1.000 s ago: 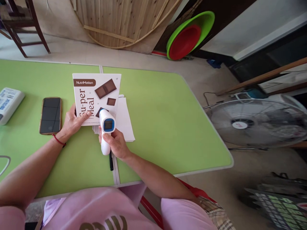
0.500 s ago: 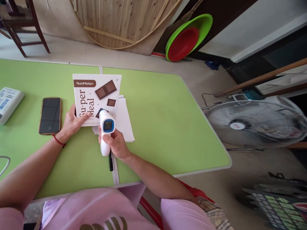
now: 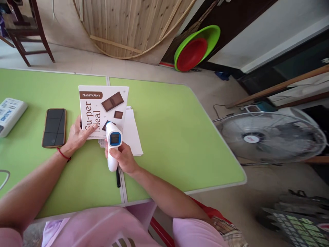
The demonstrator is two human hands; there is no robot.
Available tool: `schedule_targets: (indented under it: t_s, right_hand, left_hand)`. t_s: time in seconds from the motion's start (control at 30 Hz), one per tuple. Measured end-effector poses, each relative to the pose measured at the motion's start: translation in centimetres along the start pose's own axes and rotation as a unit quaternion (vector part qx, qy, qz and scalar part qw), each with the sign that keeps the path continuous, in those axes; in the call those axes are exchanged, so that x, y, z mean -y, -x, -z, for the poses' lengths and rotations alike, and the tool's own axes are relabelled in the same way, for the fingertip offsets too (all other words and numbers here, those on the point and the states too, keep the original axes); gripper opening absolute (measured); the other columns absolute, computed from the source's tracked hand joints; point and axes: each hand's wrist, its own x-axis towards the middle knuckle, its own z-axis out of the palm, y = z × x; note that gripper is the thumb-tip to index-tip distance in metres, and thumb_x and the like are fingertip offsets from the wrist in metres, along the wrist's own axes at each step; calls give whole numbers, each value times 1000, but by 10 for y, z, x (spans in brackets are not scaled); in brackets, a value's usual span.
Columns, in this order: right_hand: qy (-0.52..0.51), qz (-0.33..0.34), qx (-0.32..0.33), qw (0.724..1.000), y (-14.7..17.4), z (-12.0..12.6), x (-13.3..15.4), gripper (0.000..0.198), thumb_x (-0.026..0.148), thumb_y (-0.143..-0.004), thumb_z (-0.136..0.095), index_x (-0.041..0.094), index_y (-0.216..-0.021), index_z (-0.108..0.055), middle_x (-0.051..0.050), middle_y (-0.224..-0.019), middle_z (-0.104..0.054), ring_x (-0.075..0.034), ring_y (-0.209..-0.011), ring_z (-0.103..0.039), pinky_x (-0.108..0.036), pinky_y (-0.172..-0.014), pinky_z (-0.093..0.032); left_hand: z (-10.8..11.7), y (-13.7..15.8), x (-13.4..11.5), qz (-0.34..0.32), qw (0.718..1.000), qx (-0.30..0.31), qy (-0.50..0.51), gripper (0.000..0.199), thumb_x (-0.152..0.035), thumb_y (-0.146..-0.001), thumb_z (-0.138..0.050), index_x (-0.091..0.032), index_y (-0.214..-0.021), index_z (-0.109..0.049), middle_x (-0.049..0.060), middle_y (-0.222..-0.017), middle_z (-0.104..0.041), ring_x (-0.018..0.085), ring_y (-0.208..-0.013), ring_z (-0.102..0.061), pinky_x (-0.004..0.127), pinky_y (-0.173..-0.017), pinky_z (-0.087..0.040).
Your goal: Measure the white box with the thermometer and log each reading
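The left hand (image 3: 79, 134) gripped the box (image 3: 113, 103), to steady it, I guessed; the right hand (image 3: 126, 159) gripped the thermometer (image 3: 110, 129) (screen (image 3: 115, 139) in easy sight).

A smooth, white, pistol-shaped plastic device (image 3: 113, 138) fronts a white rectangular box (image 3: 105, 109) of printed card; the green bench (image 3: 177, 137) looks smooth, the round wooden panel (image 3: 128, 24) at 12 o'clock matt and knotty.

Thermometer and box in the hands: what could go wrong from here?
The box might tilt or slip, since the left hand grips it at the lower left. The thermometer in the right hand overlaps the box in view and could bump it; whether they touch is unclear. The pen near that hand might get nudged.
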Motion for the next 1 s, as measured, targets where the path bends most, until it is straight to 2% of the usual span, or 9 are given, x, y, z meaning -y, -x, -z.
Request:
schedule_targets:
  t_s: [0.27,0.37,0.43,0.5,0.6,0.67,0.73,0.83,1.0]
  right_hand:
    - [48,23,29,998,-2,4,20,49,63,-72,-71,19,-91,-60,-1,-76,-59,-13,-63,-52,-31,-60,-47]
    - [106,55,52,991,-3,23,40,46,63,-76,-68,20,-90,-60,-1,-75,-60,-14,-62,-52,-30,-57,-47]
    - [182,93,29,978,-5,45,50,44,60,-78,-67,21,-96,-61,-3,-80,-62,-16,-66,-55,-31,-60,-49]
    - [298,133,-53,944,-10,72,56,46,57,-81,-66,21,-110,-61,-7,-96,-63,-20,-81,-60,-36,-73,-52]
    - [494,164,-179,835,-22,110,53,55,51,-84,-61,18,-128,-54,-16,-121,-58,-30,-110,-57,-45,-91,-50]
    - [600,137,-202,762,-28,128,47,52,41,-89,-54,15,-133,-51,-19,-125,-57,-33,-114,-55,-50,-97,-47]
    - [667,111,-193,711,-32,140,42,49,33,-89,-51,12,-134,-50,-20,-123,-59,-33,-112,-55,-52,-100,-45]
    - [712,81,-171,677,-33,152,36,50,25,-87,-52,10,-134,-50,-21,-123,-60,-34,-112,-55,-53,-102,-42]
    - [721,10,-128,681,-32,159,40,51,18,-84,-51,9,-135,-50,-21,-123,-60,-35,-115,-54,-57,-105,-39]
  left_hand:
    - [1,1,1,-1,1000,9,25,58,-61,-80,-70,-16,-117,-63,12,-109,-71,32,-99,-68,42,-82,-58]
    - [0,1,0,2,999,-10,38,60,-63,-81,-68,-15,-117,-62,13,-111,-69,32,-100,-67,43,-83,-57]
    - [0,1,0,-6,999,-31,41,61,-64,-81,-68,-15,-116,-61,14,-112,-68,31,-101,-66,43,-86,-56]
    - [0,0,2,-28,997,-68,38,60,-65,-81,-67,-15,-114,-60,13,-111,-67,29,-101,-65,42,-88,-55]
    - [1,-4,8,-82,987,-133,39,62,-65,-80,-68,-17,-116,-55,13,-114,-64,28,-106,-62,42,-94,-52]
    - [2,-8,13,-109,979,-166,41,67,-63,-78,-72,-17,-121,-50,13,-117,-60,27,-110,-60,42,-97,-50]
    - [2,-11,15,-122,976,-174,47,72,-61,-77,-75,-19,-127,-45,13,-119,-58,26,-109,-59,40,-94,-51]
    - [2,-13,16,-130,976,-162,63,72,-59,-78,-74,-20,-129,-41,11,-117,-58,24,-103,-60,37,-89,-53]
    - [1,-13,19,-132,973,-181,45,71,-63,-81,-70,-20,-129,-40,12,-120,-55,25,-108,-58,38,-94,-50]
